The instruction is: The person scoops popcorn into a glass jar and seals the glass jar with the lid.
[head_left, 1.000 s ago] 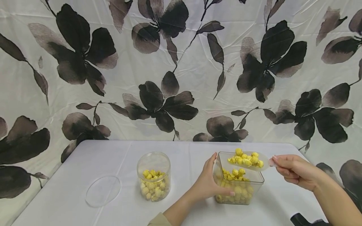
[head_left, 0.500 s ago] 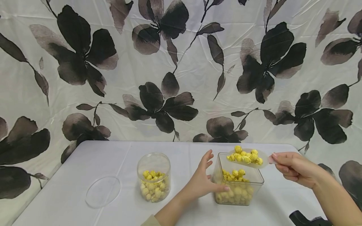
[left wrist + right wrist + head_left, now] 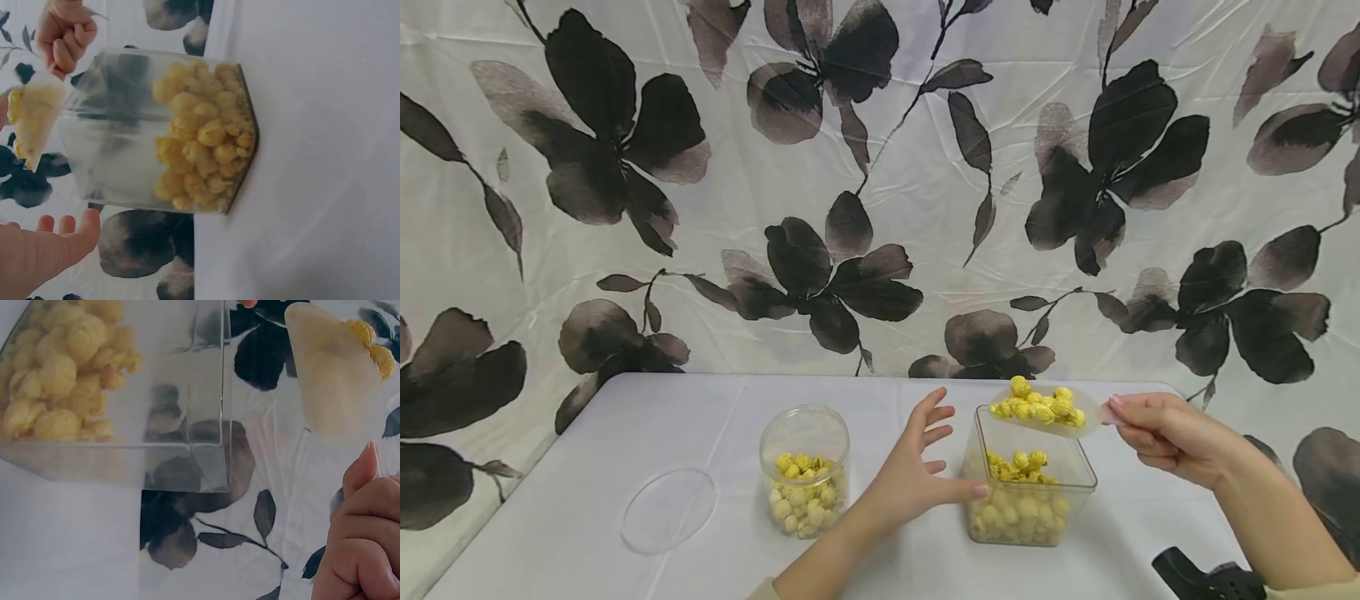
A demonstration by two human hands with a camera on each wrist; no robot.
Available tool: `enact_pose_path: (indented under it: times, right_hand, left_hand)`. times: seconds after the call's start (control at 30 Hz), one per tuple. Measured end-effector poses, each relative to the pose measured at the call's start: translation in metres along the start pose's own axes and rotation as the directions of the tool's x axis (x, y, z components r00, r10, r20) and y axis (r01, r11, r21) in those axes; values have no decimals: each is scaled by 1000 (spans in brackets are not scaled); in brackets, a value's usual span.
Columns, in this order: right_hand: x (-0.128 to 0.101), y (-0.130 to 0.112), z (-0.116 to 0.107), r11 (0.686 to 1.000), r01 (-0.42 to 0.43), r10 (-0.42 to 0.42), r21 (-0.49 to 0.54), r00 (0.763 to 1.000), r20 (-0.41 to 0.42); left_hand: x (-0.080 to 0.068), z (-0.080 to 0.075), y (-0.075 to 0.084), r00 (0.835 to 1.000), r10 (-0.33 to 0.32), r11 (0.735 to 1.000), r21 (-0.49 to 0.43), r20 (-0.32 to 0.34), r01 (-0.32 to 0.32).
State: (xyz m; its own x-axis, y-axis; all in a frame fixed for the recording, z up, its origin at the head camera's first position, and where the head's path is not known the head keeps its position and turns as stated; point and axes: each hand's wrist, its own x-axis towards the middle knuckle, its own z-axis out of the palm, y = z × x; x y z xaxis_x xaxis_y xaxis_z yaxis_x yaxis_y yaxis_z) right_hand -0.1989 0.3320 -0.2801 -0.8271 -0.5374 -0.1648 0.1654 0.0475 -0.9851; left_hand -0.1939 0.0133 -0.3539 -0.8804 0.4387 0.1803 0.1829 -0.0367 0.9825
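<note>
In the head view, my right hand (image 3: 1180, 437) pinches the handle of a translucent scoop (image 3: 337, 375) loaded with yellow popcorn (image 3: 1037, 407). The scoop is held above the back of a clear square container (image 3: 1078, 500), which is partly filled with popcorn (image 3: 200, 131). Left of that container, my left hand (image 3: 910, 471) has its fingers spread and holds nothing. Its thumb points toward the container's near left side; whether it touches the wall cannot be told. A clear round jar (image 3: 842, 446), part full of popcorn, stands farther left.
A clear round lid or ring (image 3: 670, 512) lies at the left of the white table (image 3: 550, 533). A black object (image 3: 1206, 575) shows at the lower right, beside the right forearm. Behind the table hangs a white cloth (image 3: 925, 208) with dark flowers.
My left hand has let go of the square container and moved left from it. My right hand has lifted the loaded scoop slightly, up and to the left.
</note>
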Motion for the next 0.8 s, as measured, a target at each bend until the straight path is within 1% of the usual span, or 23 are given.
enact_pose_path:
  times: [0.27,0.37,0.43,0.57,0.7,0.8]
  right_hand:
    - [4,-4,4,1000,7,-7,-25,1000,-25]
    - [7,-6,7,1000,6,-7,-27,1000,-25]
    - [9,-7,8,999,3,-4,-33,1000,-23]
    - [12,-9,9,999,5,-5,-41,1000,-18]
    - [15,-11,10,999,2,-3,-40,1000,-14]
    - [18,-12,13,999,-4,4,-45,1000,-1]
  left_hand:
    - [-10,-18,20,999,41,999,-3,-15,-41]
    - [-16,-28,28,998,55,998,27,-20,-55]
    - [-20,-36,32,997,74,994,85,-24,-72]
    - [-31,-54,38,990,136,972,199,-29,-128]
    - [-41,-75,42,977,212,947,251,-24,-199]
    - [-49,-92,42,966,256,921,309,-24,-237]
